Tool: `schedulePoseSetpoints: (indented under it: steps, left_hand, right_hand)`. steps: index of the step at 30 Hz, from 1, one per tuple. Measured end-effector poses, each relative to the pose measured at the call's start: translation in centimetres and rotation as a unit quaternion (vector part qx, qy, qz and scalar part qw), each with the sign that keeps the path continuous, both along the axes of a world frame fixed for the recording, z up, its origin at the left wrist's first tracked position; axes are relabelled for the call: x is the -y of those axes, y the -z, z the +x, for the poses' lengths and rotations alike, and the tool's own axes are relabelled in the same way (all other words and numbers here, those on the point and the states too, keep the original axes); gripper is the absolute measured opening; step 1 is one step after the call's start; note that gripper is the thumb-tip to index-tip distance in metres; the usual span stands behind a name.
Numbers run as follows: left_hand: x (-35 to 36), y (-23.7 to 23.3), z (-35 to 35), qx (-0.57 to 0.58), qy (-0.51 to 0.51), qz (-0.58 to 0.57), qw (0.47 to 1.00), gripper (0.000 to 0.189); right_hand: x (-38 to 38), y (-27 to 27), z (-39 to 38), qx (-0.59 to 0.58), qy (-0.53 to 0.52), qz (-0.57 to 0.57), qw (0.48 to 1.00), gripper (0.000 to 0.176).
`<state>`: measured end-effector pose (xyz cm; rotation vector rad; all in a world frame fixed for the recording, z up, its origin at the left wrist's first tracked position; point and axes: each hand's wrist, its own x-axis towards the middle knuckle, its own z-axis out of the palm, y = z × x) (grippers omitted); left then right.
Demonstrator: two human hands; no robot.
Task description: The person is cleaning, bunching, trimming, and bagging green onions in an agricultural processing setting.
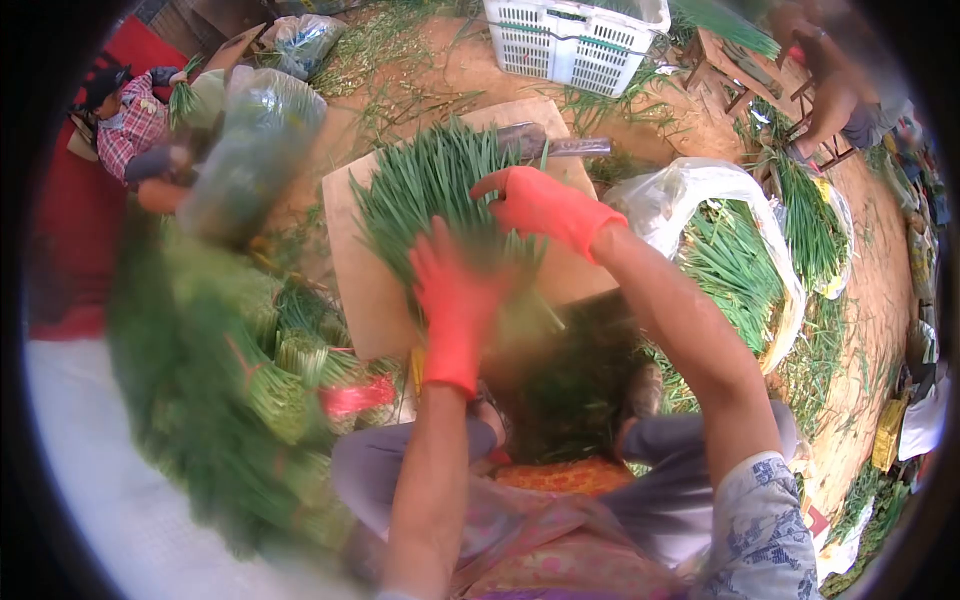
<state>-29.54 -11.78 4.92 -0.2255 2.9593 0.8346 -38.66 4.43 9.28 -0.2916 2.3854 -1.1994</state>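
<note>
A thick bunch of garlic chives [400,195] lies on a tan board [350,290] in front of me, its dark green leaves fanned toward the far side. My left hand [458,300], in a red rubber glove, lies flat over the near part of the bunch with fingers spread. Over the bunch's right side is my right hand [555,205], gloved alike, its fingers bent and apart, with no stem visibly gripped. The area between my hands is blurred. Beyond my right hand, a knife [525,138] with a pale handle rests on the board.
Bundled chives [230,400] are heaped at my left, partly blurred. On the right stands a white plastic bag [665,195] of loose chives. A white crate [575,50] sits at the back. A seated person [135,125] holds greens at upper left; another person [835,90] is at upper right.
</note>
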Motion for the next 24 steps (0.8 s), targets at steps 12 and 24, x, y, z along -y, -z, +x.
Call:
schedulePoseSetpoints:
  steps: [12, 24]
  left_hand:
    - [-0.1, 0.7, 0.1, -0.025, 0.007, 0.019, 0.999, 0.13]
    - [-0.2, 0.9, 0.2, -0.007, 0.01, -0.006, 1.0, 0.13]
  right_hand:
    - [-0.2, 1.7, -2.3, -0.205, -0.18, 0.144, 0.951, 0.024]
    - [1.7, 3.4, -0.9, -0.308, 0.118, 0.106, 0.938, 0.015]
